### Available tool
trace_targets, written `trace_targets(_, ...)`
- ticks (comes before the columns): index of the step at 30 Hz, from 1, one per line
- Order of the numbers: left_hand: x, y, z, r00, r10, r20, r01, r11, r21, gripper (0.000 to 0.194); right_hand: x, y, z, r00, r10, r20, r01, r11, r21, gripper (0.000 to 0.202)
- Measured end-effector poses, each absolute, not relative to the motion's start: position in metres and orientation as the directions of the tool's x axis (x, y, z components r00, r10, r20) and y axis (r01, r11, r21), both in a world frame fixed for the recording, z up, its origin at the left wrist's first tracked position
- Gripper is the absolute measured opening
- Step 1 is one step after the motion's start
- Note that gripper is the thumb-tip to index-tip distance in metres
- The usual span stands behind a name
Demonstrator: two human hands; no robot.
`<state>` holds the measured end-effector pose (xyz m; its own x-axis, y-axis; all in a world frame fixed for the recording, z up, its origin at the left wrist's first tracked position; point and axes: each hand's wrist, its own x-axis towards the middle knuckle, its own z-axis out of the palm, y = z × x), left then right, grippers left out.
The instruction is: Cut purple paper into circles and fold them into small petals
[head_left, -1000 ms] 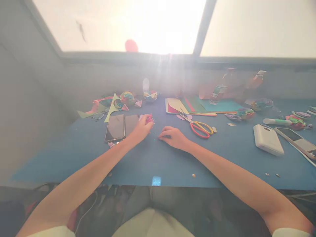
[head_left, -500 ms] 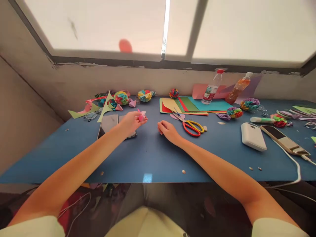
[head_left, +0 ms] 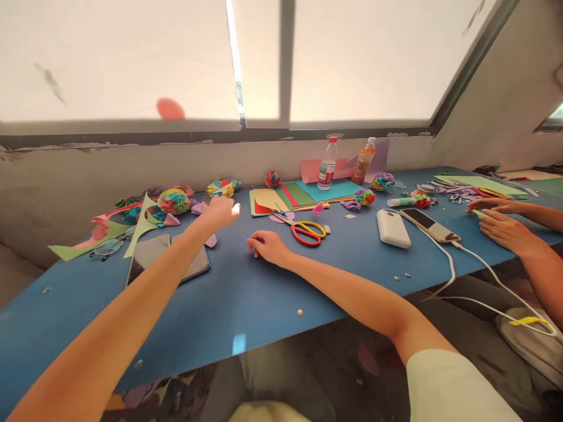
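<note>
My left hand (head_left: 220,213) is raised over the table beyond the two dark tablets (head_left: 193,261), close to the yellow and blue paper flower (head_left: 222,187). Its fingers are blurred and mostly hidden. My right hand (head_left: 269,247) rests on the blue table (head_left: 246,299), fingers loosely curled in with nothing seen in them. To its right lie red and yellow scissors (head_left: 308,232), their blades over a round pink paper piece. A small, blurred pink thing (head_left: 318,208) shows just beyond the scissors, near the coloured paper stack (head_left: 336,190); whether it touches the table is unclear.
Paper flowers (head_left: 173,201), scraps and glasses (head_left: 108,249) lie at the left. Two bottles (head_left: 326,167) stand behind the paper. A white power bank (head_left: 393,228), a phone (head_left: 428,225) and cables lie right, beside another person's hands (head_left: 505,225).
The view has swung right, bringing another person's hands in. The pink thing has left my left hand and shows beyond the scissors. My left hand has moved further out; my right hand stays curled.
</note>
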<state>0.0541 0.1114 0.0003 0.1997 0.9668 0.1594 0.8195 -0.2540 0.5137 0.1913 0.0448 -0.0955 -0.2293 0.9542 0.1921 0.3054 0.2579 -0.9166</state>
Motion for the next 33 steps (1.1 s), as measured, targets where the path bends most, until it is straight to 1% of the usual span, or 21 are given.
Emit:
trace_targets(1,0.036,0.115,-0.01,0.147,0.981,0.127,0.872,-0.189,0.452,0.021,0.191,0.045,-0.095,-0.232,0.955,0.183,0.296,0.248,-0.922,0.014)
trace_targets(2,0.02,0.117,-0.019,0.113,0.99,0.083,0.943,-0.133,0.305,0.022,0.191,0.046,-0.095,-0.23,0.957,0.175,0.291,0.239,-0.926,0.014)
trace_targets(3,0.006,0.118,-0.027,0.105,0.994,0.019,0.976,-0.107,0.192,0.023,0.192,0.046,-0.095,-0.225,0.96,0.168,0.285,0.23,-0.93,0.013)
trace_targets(4,-0.005,0.119,-0.032,0.108,0.994,-0.028,0.985,-0.103,0.14,0.024,0.193,0.047,-0.096,-0.22,0.962,0.162,0.281,0.221,-0.934,0.01)
trace_targets(7,-0.021,0.118,-0.039,0.119,0.987,-0.111,0.989,-0.108,0.101,0.035,0.196,0.048,-0.095,-0.219,0.961,0.166,0.274,0.224,-0.935,0.007)
trace_targets(9,-0.022,0.116,-0.037,0.135,0.981,-0.142,0.989,-0.126,0.075,0.041,0.199,0.048,-0.094,-0.238,0.953,0.185,0.286,0.251,-0.925,0.013)
trace_targets(13,-0.018,0.108,-0.029,0.196,0.977,-0.081,0.98,-0.198,-0.008,0.045,0.201,0.045,-0.09,-0.272,0.938,0.214,0.348,0.303,-0.887,0.032)
trace_targets(15,-0.015,0.102,-0.027,0.245,0.966,-0.084,0.969,-0.246,0.004,0.046,0.202,0.045,-0.089,-0.274,0.938,0.214,0.381,0.31,-0.871,0.037)
trace_targets(16,-0.014,0.098,-0.026,0.266,0.959,-0.092,0.964,-0.265,0.026,0.047,0.201,0.045,-0.09,-0.274,0.938,0.21,0.387,0.308,-0.869,0.036)
trace_targets(18,-0.013,0.092,-0.024,0.294,0.95,-0.107,0.954,-0.287,0.082,0.049,0.201,0.046,-0.091,-0.281,0.939,0.2,0.381,0.301,-0.874,0.026)
trace_targets(21,-0.015,0.085,-0.021,0.303,0.941,-0.153,0.944,-0.273,0.187,0.055,0.201,0.047,-0.092,-0.277,0.942,0.192,0.366,0.288,-0.885,0.008)
trace_targets(23,-0.018,0.082,-0.018,0.339,0.916,-0.214,0.924,-0.283,0.256,0.056,0.201,0.048,-0.092,-0.267,0.945,0.188,0.369,0.28,-0.886,0.009)
trace_targets(25,-0.02,0.08,-0.017,0.383,0.882,-0.274,0.907,-0.302,0.294,0.051,0.201,0.048,-0.092,-0.259,0.949,0.179,0.366,0.268,-0.891,0.013)
trace_targets(28,-0.02,0.076,-0.015,0.406,0.852,-0.33,0.901,-0.313,0.3,0.033,0.201,0.048,-0.092,-0.253,0.951,0.179,0.384,0.269,-0.883,0.01)
trace_targets(31,-0.015,0.069,-0.015,0.442,0.837,-0.321,0.881,-0.338,0.331,0.021,0.201,0.046,-0.092,-0.236,0.951,0.202,0.422,0.288,-0.86,0.007)
trace_targets(33,-0.011,0.065,-0.016,0.481,0.822,-0.304,0.86,-0.377,0.343,0.017,0.201,0.045,-0.092,-0.214,0.952,0.22,0.463,0.297,-0.835,0.011)
